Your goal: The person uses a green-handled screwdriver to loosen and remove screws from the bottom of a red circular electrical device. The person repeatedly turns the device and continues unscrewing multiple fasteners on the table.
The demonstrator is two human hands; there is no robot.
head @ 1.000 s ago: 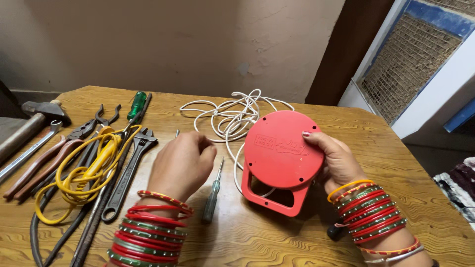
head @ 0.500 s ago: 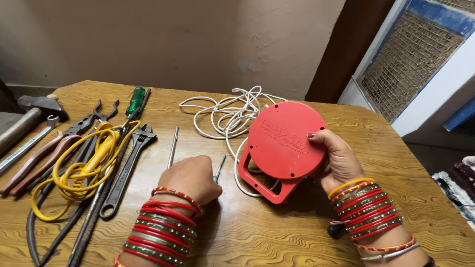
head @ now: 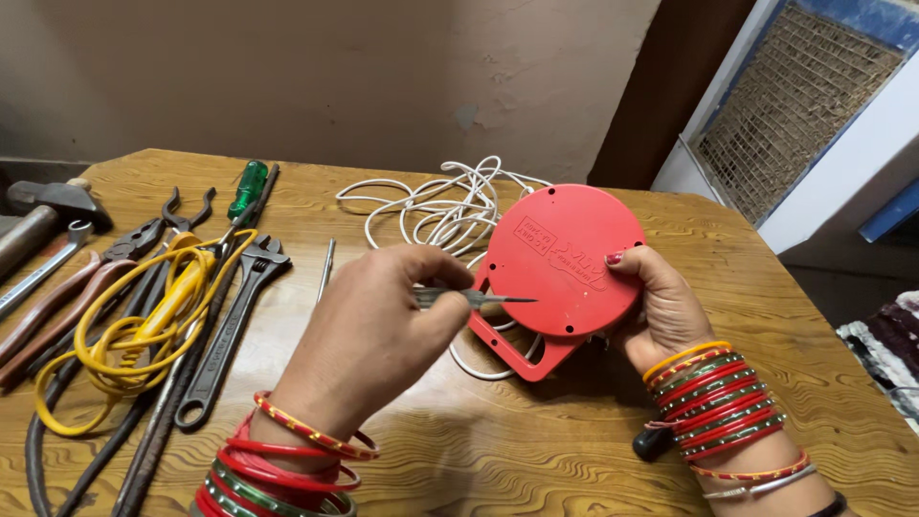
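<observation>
The left hand (head: 383,325) holds a thin metal screwdriver (head: 479,298), and its tip points at the flat back of a red round cord reel (head: 560,263). The right hand (head: 661,306) grips the reel at its right edge and tilts it above the wooden table (head: 536,450). A white cable (head: 431,206) lies coiled behind the reel. On the left lie a yellow wire (head: 134,325), a wrench (head: 230,325), pliers (head: 105,268) and a hammer (head: 43,215).
</observation>
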